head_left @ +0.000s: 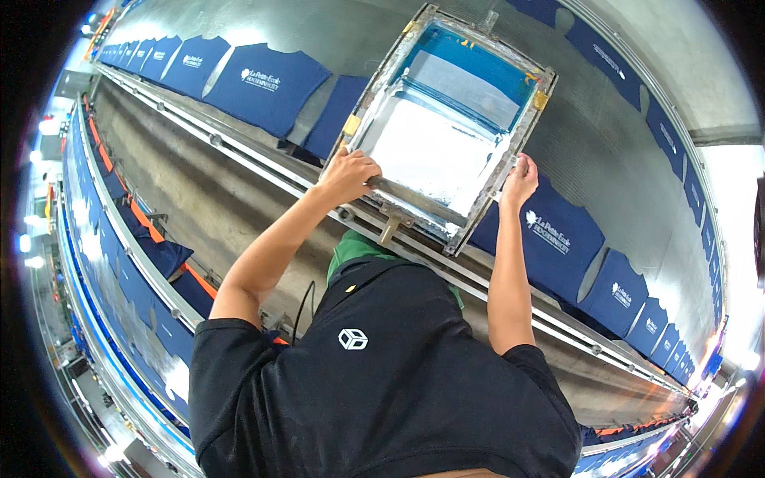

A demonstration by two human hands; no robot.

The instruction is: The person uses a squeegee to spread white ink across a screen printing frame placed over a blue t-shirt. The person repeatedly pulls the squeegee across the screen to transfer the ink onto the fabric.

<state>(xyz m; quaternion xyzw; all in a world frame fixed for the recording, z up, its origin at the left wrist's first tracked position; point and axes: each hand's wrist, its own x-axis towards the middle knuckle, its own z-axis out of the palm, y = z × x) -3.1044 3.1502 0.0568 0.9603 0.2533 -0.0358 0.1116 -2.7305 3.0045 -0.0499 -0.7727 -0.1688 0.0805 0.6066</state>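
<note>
A screen printing frame point(544, 99) with worn metal edges lies tilted across the long table. Its mesh is blue at the far end, and white ink point(430, 143) covers much of the near part. My left hand point(349, 177) is closed on the frame's near left side, close to one end of a grey-brown bar point(422, 201) along the near end. On the right side of the frame, my right hand point(519, 182) grips the edge with bent fingers. Under and beside the frame, a navy shirt piece point(339, 115) is partly hidden.
Navy shirt pieces with white prints point(267, 89) line the table on both sides, another point(558, 239) just right of the frame. A metal rail point(263, 163) runs along the table's near edge. Behind on the left stands another long table point(119, 271) with navy pieces and an orange strip.
</note>
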